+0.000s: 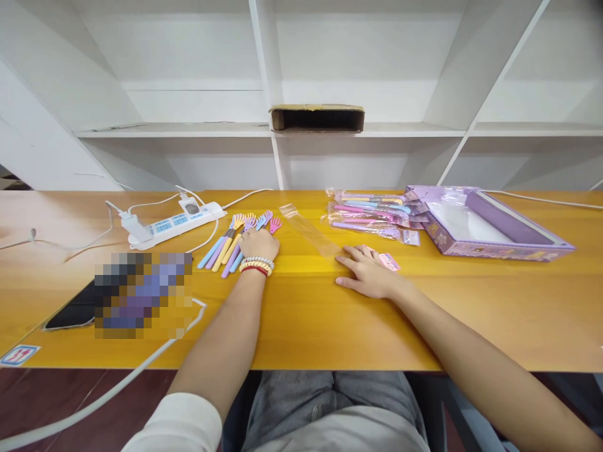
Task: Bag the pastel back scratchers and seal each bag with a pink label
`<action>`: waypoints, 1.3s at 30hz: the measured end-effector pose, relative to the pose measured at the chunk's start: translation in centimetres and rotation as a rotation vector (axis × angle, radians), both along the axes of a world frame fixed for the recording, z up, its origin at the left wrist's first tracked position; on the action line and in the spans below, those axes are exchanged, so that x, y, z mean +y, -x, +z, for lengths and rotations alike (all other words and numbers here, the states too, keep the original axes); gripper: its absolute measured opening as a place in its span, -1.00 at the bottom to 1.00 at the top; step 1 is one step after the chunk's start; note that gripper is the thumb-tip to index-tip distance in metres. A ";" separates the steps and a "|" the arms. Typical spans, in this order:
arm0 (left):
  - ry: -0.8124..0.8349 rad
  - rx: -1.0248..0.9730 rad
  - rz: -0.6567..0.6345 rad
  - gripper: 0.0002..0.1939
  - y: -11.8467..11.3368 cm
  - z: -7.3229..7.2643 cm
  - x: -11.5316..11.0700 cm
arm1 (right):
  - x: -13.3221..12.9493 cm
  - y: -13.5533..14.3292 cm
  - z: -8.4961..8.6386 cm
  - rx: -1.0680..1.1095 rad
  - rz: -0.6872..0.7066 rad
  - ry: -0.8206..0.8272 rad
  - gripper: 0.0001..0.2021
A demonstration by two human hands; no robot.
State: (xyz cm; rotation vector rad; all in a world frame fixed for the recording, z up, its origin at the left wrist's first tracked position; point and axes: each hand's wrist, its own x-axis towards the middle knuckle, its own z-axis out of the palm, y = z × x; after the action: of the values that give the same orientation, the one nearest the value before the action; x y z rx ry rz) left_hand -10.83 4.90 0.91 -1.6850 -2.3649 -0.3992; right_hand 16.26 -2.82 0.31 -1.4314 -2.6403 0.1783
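Observation:
My left hand [260,246], with coiled bands and a red band at its wrist, is closed over a fan of pastel back scratchers [217,251]. A pink back scratcher [275,225] pokes out at its right side; the fingertips are hidden. Flat on the table, my right hand [370,271] has its fingers stretched out and the thumb apart. Its fingertips reach the near end of a long clear plastic bag [308,231], which lies slantwise between the hands. Partly under that hand is a pink card [389,262].
Bagged back scratchers [367,210] are heaped at the back right beside an open purple box [494,246]. At the left are a white power strip [176,225] with cables, a black phone-like slab [70,311] and a blurred patch. A cardboard box [318,109] rests on the shelf.

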 end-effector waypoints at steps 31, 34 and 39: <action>0.032 -1.110 -0.906 -0.76 -9.2 0.0 -4.2 | -0.1 0.2 0.9 0.975 -0.221 0.236 -0.65; -0.088 -0.604 -0.851 -0.72 -8.4 -0.2 -4.1 | 0.1 -0.2 1.1 1.018 -0.314 0.213 -0.69; -0.013 -0.269 -0.930 -0.49 -8.5 -0.3 -4.6 | 0.1 -0.2 1.1 0.874 -0.387 0.149 -0.69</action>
State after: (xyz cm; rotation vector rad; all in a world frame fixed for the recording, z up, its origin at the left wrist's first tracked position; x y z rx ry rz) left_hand -2.34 0.28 0.61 -2.7810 -1.5352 -0.8066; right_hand 16.47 -2.70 1.41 -1.4216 -1.6531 0.7635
